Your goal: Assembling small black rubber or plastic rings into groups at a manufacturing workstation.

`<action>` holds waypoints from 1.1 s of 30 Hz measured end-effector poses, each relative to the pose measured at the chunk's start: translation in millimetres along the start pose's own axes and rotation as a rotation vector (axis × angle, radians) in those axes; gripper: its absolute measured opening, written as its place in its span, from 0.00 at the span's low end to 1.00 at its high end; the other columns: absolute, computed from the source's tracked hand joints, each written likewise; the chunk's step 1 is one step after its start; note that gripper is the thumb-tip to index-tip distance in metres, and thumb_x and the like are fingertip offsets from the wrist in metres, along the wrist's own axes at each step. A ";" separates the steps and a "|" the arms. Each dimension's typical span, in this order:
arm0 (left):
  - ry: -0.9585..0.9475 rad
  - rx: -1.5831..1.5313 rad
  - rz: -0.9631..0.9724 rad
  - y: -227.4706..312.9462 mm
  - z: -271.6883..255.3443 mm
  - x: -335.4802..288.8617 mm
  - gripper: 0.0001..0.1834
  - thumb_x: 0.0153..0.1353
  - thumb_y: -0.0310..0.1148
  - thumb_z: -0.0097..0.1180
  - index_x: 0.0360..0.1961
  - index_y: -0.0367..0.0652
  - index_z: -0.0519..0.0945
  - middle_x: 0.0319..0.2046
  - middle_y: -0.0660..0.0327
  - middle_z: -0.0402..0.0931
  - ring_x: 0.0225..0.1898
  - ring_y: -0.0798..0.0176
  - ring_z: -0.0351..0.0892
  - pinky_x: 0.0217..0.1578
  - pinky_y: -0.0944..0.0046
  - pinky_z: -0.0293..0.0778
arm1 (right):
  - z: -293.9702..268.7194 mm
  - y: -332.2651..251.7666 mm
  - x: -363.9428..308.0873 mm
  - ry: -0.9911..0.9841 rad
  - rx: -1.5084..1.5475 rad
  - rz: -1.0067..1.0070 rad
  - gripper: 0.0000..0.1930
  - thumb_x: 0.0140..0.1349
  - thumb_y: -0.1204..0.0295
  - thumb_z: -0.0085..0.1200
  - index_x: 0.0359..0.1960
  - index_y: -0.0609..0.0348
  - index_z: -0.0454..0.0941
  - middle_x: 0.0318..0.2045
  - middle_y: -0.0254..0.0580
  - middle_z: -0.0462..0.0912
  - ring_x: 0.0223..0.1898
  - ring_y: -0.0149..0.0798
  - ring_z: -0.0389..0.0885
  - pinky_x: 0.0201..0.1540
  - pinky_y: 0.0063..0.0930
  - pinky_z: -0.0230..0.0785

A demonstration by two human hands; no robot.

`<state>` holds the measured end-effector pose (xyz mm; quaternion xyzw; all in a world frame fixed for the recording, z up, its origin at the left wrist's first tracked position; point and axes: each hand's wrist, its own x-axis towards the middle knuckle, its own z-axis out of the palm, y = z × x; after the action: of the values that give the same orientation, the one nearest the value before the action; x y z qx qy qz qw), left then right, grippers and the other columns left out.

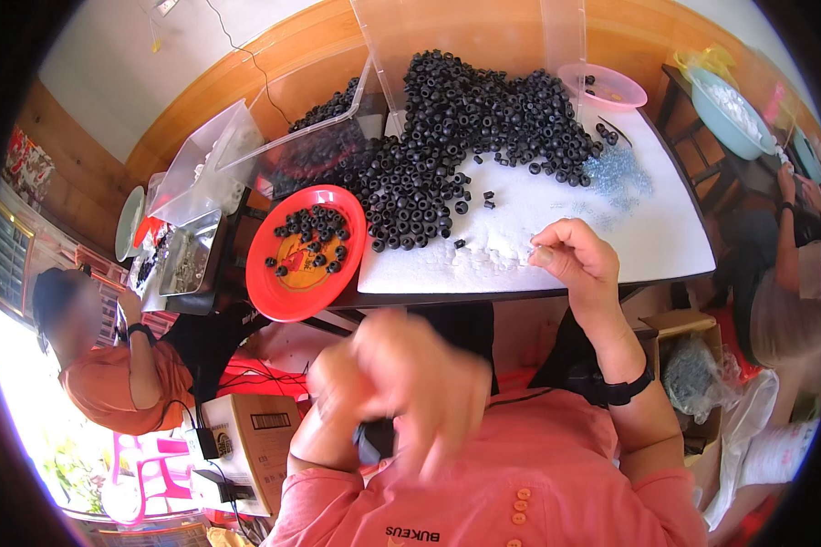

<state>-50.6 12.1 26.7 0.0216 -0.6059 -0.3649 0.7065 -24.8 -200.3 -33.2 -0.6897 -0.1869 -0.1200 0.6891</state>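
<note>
My right hand (575, 260), with a dark band on its wrist, is raised at the front edge of a white foam-like sheet (648, 251). Thumb and forefinger are pinched together; a tiny pale bit may sit between them, too small to name. My left hand (401, 383) is in front of my chest, smeared by motion, so its fingers and anything in them cannot be read. Small white pieces (493, 255) lie on the sheet beside my right hand. Behind them spreads a big heap of black ring-shaped parts with holes (483, 109). Light blue translucent bits (616, 173) lie to its right.
A red plate (349, 264) with several black parts stands left of the sheet. Clear plastic bins (237, 150) and a metal tray (192, 255) are farther left. A pink bowl (629, 87) sits back right, a blue basin (725, 114) beyond. People sit at both sides; cardboard boxes (255, 447) stand below.
</note>
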 end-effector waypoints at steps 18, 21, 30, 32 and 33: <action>0.687 2.378 -0.682 45.1 -53.1 -13.2 0.04 0.48 0.23 0.64 0.27 0.39 0.82 0.28 0.60 0.76 0.36 0.54 0.70 0.37 0.58 0.70 | 6.5 15.1 1.6 0.043 0.246 0.103 0.04 0.64 0.77 0.58 0.38 0.63 0.77 0.30 0.32 0.79 0.31 0.25 0.76 0.38 0.20 0.70; 0.650 2.480 -0.805 51.3 -70.8 -23.3 0.04 0.47 0.25 0.63 0.27 0.39 0.83 0.28 0.59 0.73 0.38 0.52 0.69 0.37 0.56 0.70 | 6.1 15.4 1.3 0.029 0.263 0.084 0.04 0.64 0.77 0.58 0.38 0.64 0.77 0.29 0.32 0.79 0.31 0.25 0.76 0.37 0.20 0.70; 0.532 2.618 -0.933 38.5 -101.9 -29.2 0.08 0.46 0.29 0.63 0.28 0.37 0.82 0.31 0.56 0.75 0.41 0.49 0.71 0.39 0.52 0.73 | 3.3 17.8 0.5 0.013 0.279 0.038 0.04 0.64 0.77 0.57 0.37 0.63 0.76 0.28 0.32 0.78 0.29 0.23 0.74 0.34 0.19 0.68; 0.536 2.651 -0.970 37.4 -107.7 -30.0 0.07 0.46 0.29 0.62 0.27 0.37 0.82 0.31 0.55 0.75 0.41 0.49 0.71 0.39 0.52 0.74 | 3.4 18.0 0.2 0.022 0.244 0.033 0.04 0.64 0.77 0.57 0.37 0.63 0.76 0.27 0.32 0.78 0.29 0.23 0.73 0.33 0.18 0.67; 0.540 2.682 -1.005 37.6 -110.3 -30.9 0.06 0.47 0.29 0.61 0.26 0.38 0.81 0.32 0.55 0.75 0.42 0.48 0.72 0.39 0.52 0.74 | 3.8 18.5 0.3 0.023 0.246 0.033 0.04 0.64 0.77 0.57 0.37 0.63 0.76 0.27 0.32 0.78 0.29 0.23 0.73 0.33 0.18 0.67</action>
<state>64.0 10.9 -10.7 0.9232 -0.2647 0.2746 0.0469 -17.1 -196.1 -49.9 -0.6016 -0.1808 -0.0928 0.7725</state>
